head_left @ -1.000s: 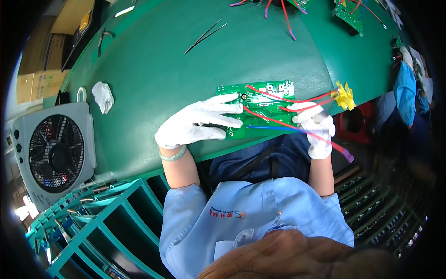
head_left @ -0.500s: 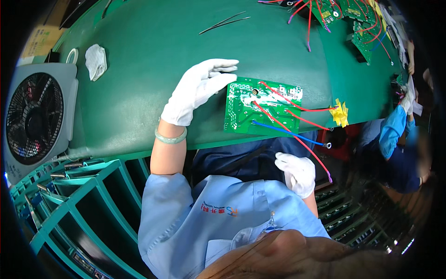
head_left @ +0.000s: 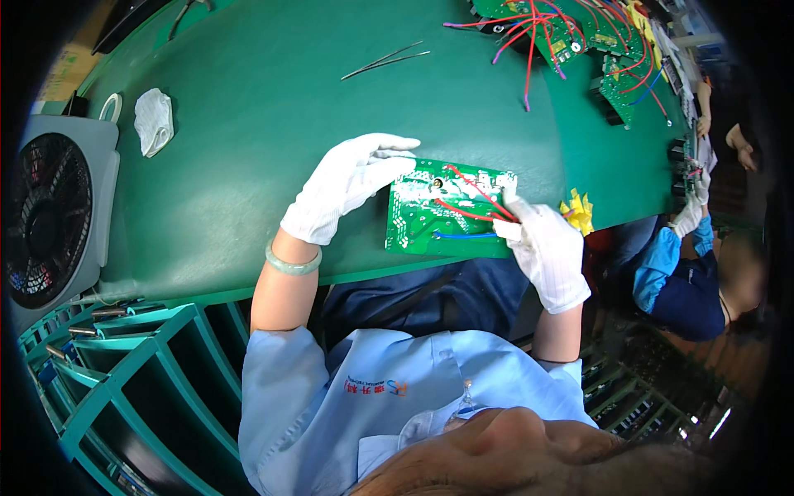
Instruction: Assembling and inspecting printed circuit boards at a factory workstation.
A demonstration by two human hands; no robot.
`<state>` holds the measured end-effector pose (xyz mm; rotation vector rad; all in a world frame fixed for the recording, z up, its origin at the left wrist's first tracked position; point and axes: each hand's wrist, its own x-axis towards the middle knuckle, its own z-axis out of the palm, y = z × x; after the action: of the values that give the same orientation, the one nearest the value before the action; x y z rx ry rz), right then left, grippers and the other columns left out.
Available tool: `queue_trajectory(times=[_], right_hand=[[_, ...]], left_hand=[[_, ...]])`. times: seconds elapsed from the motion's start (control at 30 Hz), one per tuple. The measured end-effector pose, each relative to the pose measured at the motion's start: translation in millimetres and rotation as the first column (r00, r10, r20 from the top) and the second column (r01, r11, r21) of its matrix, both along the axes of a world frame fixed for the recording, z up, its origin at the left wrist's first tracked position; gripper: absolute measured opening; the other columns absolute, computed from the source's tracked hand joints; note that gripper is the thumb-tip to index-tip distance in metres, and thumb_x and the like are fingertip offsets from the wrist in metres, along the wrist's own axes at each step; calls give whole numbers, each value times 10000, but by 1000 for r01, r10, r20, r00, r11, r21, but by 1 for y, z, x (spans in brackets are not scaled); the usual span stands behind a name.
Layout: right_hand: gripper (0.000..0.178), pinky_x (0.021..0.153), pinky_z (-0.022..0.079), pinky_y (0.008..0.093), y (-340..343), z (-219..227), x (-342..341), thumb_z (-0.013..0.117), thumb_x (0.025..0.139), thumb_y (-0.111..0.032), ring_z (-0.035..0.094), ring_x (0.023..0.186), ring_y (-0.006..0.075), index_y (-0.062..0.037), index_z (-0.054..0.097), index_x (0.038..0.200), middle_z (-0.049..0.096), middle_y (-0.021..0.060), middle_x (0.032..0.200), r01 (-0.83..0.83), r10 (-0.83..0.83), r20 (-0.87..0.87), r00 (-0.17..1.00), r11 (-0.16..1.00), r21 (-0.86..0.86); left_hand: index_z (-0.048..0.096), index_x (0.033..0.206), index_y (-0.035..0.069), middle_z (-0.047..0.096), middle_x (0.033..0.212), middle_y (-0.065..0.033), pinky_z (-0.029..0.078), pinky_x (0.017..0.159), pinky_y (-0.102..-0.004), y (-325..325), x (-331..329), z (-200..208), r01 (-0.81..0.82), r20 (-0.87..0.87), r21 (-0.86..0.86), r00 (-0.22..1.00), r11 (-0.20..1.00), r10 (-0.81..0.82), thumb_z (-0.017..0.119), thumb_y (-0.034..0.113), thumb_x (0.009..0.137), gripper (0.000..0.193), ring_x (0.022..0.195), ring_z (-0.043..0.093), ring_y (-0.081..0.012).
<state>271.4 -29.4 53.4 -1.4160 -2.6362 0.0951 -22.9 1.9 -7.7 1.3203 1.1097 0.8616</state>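
Note:
A green circuit board [head_left: 413,219] lies near the table's front edge, with red wires [head_left: 467,212] and a blue wire [head_left: 465,235] running from it to the right. My gloved left hand [head_left: 351,182] is at its upper left corner, fingers stretched out and the thumb touching the board. My gloved right hand [head_left: 550,252] is over the board's right edge, its fingers closed round the wires where they leave the board. The far ends of those wires are hidden by this hand. Yellow tape [head_left: 579,212] sticks out just beyond it.
More wired circuit boards [head_left: 616,83] crowd the far right. Thin dark tweezers [head_left: 385,61] lie at the back, and a crumpled white glove [head_left: 154,121] at the left. A fan [head_left: 51,215] stands by the left end of the green table [head_left: 248,107]. A co-worker [head_left: 695,285] sits to the right.
My right hand has come up from my lap to the board's right edge and closed on the wires. My left hand stays at the upper left corner. The whole view has shifted slightly.

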Motion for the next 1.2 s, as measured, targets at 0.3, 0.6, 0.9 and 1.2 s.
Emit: queue_trajectory(times=[0.3,0.6,0.9,1.2], right_hand=[[214,480,419,356,-5,6,6,670,725,-145,543,527,222,-71,635,922,532,49,633,-106,139,-195,971,979,171],[122,581,476,319,0,0,118,624,880,-102,618,630,254,13,639,841,624,153,737,629,-430,-548,717,738,245],[242,636,483,406,51,-78,286,571,894,-333,615,775,358,-104,647,873,637,145,828,866,-754,-426,500,415,279],[297,712,524,401,27,9,201,580,841,-225,638,849,303,-120,616,1117,658,117,958,748,-671,-340,659,534,394]], left_hand=[[625,1166,53,672,998,-18,419,625,-192,7,6,12,-122,10,-183,992,976,126,630,221,899,315,784,569,-61],[585,1181,-25,662,1057,-72,444,633,-187,7,9,9,-125,-9,-217,992,968,126,632,171,903,344,806,607,-92],[563,1205,-36,666,1065,-77,459,650,-188,6,6,0,-137,-30,-198,991,971,134,628,159,904,364,804,624,-104],[593,1181,-18,672,991,-75,434,618,-180,15,35,13,-165,-103,-165,983,972,150,614,147,901,326,721,585,-71]])
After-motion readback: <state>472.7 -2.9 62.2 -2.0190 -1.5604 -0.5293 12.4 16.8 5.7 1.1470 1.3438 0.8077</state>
